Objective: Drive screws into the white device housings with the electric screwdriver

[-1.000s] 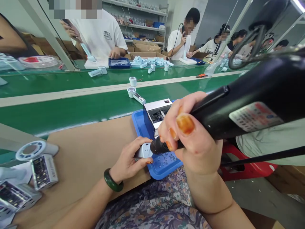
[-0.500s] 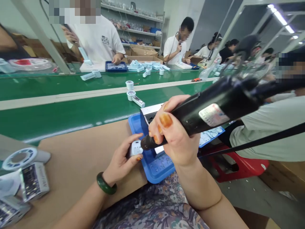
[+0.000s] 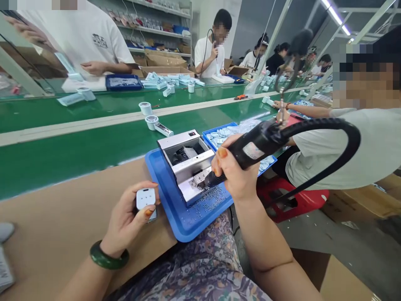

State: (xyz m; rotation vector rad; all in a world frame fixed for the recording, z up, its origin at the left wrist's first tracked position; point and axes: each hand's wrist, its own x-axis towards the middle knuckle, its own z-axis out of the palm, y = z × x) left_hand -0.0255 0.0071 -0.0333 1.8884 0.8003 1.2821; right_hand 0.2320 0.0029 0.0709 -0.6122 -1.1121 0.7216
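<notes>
My left hand (image 3: 127, 217) is closed around a small light-blue plastic housing (image 3: 145, 198) with several holes in its end, held above the cardboard. My right hand (image 3: 234, 171) grips a black electric screwdriver (image 3: 252, 146), its cable curving off to the right. The screwdriver's tip is down at the front of a silver screw feeder (image 3: 194, 161), touching or just over its metal outlet; the very tip is hard to make out. The feeder stands in a blue tray (image 3: 180, 232), where many small loose screws (image 3: 209, 202) lie.
Behind the feeder, another blue tray (image 3: 219, 128) holds light-blue plastic parts. Two round-headed fan-like units (image 3: 152, 122) sit on the green belt (image 3: 103, 156). A co-worker (image 3: 341, 150) sits close on the right by a red stool (image 3: 291, 196). Cardboard (image 3: 78, 217) covers my work surface.
The screwdriver has left the housing and moved to the screw feeder's front. My left hand, still holding the housing, has drawn apart from it to the left. The view has shifted right.
</notes>
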